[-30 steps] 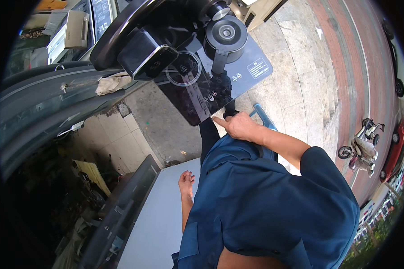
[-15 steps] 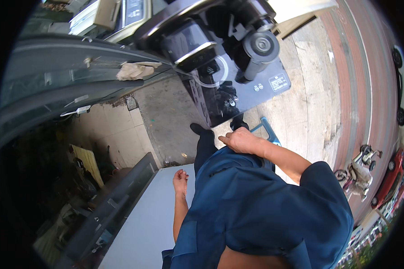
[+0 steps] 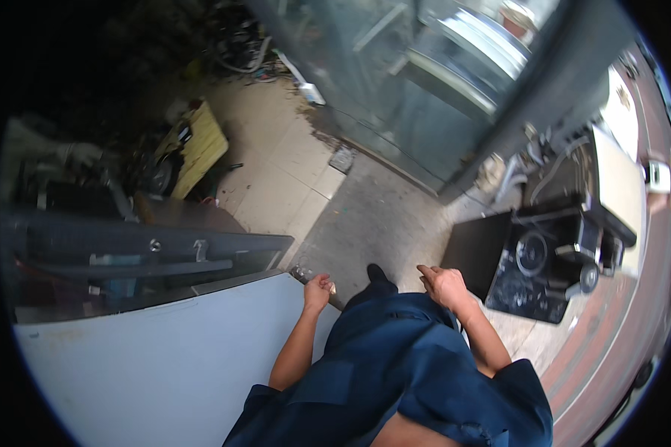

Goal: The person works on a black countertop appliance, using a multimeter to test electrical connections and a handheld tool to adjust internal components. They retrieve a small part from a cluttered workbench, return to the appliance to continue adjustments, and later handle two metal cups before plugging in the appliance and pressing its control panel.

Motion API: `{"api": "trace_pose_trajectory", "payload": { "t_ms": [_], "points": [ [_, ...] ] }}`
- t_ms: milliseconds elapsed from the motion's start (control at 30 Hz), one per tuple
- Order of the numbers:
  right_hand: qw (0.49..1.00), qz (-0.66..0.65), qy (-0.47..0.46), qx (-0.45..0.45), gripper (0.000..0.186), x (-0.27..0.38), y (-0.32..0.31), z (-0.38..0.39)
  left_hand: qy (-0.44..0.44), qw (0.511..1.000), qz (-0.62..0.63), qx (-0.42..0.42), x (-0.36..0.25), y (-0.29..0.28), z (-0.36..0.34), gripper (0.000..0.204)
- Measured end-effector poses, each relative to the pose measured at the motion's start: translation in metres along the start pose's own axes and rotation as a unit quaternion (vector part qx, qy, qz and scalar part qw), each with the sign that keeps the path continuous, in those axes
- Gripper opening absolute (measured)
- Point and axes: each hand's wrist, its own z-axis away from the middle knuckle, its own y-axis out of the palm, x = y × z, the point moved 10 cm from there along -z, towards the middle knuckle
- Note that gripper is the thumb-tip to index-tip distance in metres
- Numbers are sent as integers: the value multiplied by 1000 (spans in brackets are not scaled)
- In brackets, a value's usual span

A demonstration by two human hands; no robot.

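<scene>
My left hand (image 3: 317, 293) hangs beside the corner of a flat pale blue-white surface (image 3: 171, 354). Its fingers are curled in, and whatever may be between them is too small to make out. Out in front of my waist on the right, my right hand (image 3: 446, 287) has its fingers stretched forward and apart, holding nothing. Nearest to it stands a black box-shaped appliance (image 3: 479, 249) with a glossy top panel (image 3: 525, 298) carrying a pale ring and a cylindrical part. A gap separates the hand from the appliance.
A dark-framed sliding door (image 3: 224, 249) borders the pale surface. Ahead lie a grey floor slab (image 3: 373, 216) and beige tiles (image 3: 276, 179). Glass panels (image 3: 395, 127) stand beyond. A yellow board (image 3: 203, 149) leans in the dark interior at left. Red paving (image 3: 611, 357) runs along the right.
My view and body have turned left, so the black appliance now sits farther right. The doorway interior shows more. My right hand's fingers have spread from a more closed pose.
</scene>
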Motion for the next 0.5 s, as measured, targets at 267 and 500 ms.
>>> {"api": "trace_pose_trajectory", "payload": {
  "t_ms": [267, 500],
  "points": [
    [999, 31, -2, 43, 31, 37, 6, -155, 25, 990, -117, -81, -54, -98, -63, 32],
    [994, 68, -25, 87, 31, 50, 20, -357, -19, 982, -150, -113, -19, -169, -175, 47]
  ]
}}
